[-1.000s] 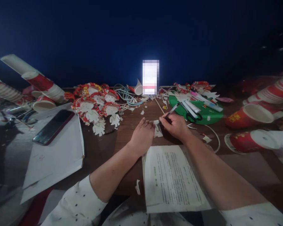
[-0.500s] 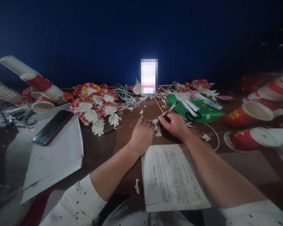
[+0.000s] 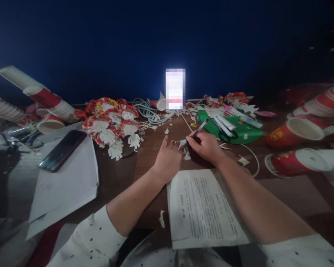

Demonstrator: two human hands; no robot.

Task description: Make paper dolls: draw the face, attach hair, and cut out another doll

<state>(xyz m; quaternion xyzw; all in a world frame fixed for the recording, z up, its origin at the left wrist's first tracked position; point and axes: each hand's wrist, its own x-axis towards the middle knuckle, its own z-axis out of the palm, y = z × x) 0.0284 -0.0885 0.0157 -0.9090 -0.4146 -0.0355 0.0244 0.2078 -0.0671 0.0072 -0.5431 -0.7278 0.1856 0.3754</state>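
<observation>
My right hand [image 3: 206, 146] is closed around a pen [image 3: 202, 127], its upper end slanting up and to the right. Under the pen's tip and between my hands lies a small white paper cutout [image 3: 186, 154] on the brown table. My left hand [image 3: 169, 159] rests flat with fingers stretched out, their tips pressing the cutout's left edge. Part of the cutout is hidden by both hands. Just nearer to me sits a printed booklet [image 3: 203, 207]. A thin wooden stick [image 3: 187, 123] lies beyond the hands.
Paper figures with red patterned rims [image 3: 129, 129] cluster at left. A phone [image 3: 62, 150] lies on white sheets [image 3: 66, 193]. At right are a green sheet [image 3: 247, 134] bearing scissors [image 3: 227, 135] and tubes, and red paper cups [image 3: 293, 163]. A lit screen [image 3: 175, 89] stands at the back.
Both hands stay in almost the same place. The pen's upper end has shifted slightly and stands a little steeper; the view has moved by a tiny amount.
</observation>
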